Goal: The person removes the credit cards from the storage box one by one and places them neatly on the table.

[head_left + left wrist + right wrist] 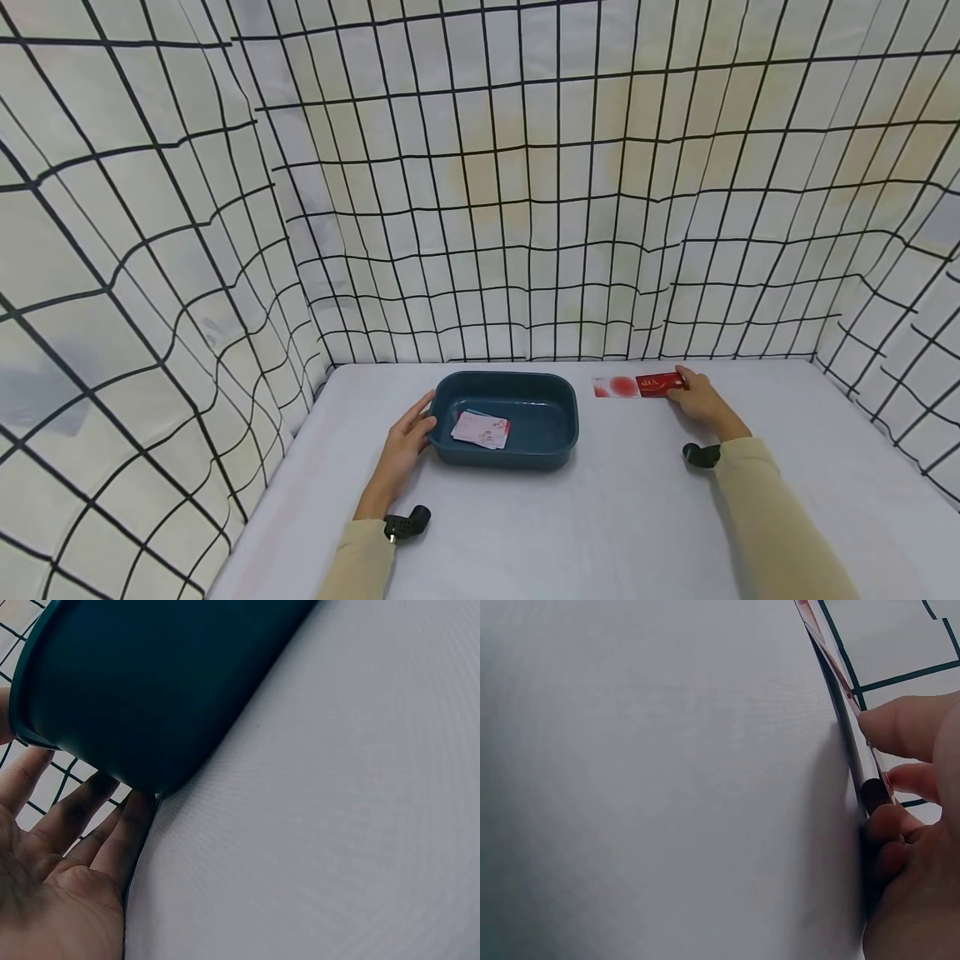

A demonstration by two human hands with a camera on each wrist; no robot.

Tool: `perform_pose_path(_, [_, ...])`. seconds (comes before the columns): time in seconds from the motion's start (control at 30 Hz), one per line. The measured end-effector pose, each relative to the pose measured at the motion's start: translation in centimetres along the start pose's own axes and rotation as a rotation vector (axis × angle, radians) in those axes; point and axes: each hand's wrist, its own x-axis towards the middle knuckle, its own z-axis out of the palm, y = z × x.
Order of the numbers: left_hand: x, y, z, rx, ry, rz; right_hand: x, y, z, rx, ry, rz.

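Observation:
A dark teal plastic tub (pixel 503 458) stands on the white table, with a small stack of pale pink printed cards (pixel 482 429) lying in its left half. My left hand (pixel 405 442) holds the tub at its left end, thumb by the rim and fingers against the outer wall (pixel 97 712). To the right of the tub, at the back of the table, a red VIP card (pixel 657 384) lies beside a white card with a red blot (pixel 617 386). My right hand (pixel 705 400) pinches the red card at its right end. In the right wrist view the cards show nearly edge-on.
A black net (pixel 558 200) over white sheeting encloses the table at the back and both sides. The white tabletop (pixel 555 533) ends at the net behind the tub and the cards. Each wrist wears a dark strapped device (pixel 701 455).

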Motion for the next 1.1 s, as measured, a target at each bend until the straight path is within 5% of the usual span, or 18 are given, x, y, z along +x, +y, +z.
perform_pose_path(1.1, [-0.17,0.03,0.06,0.016,0.005,0.016,-0.26,-0.48,0.77,-0.050,0.099,0.006])
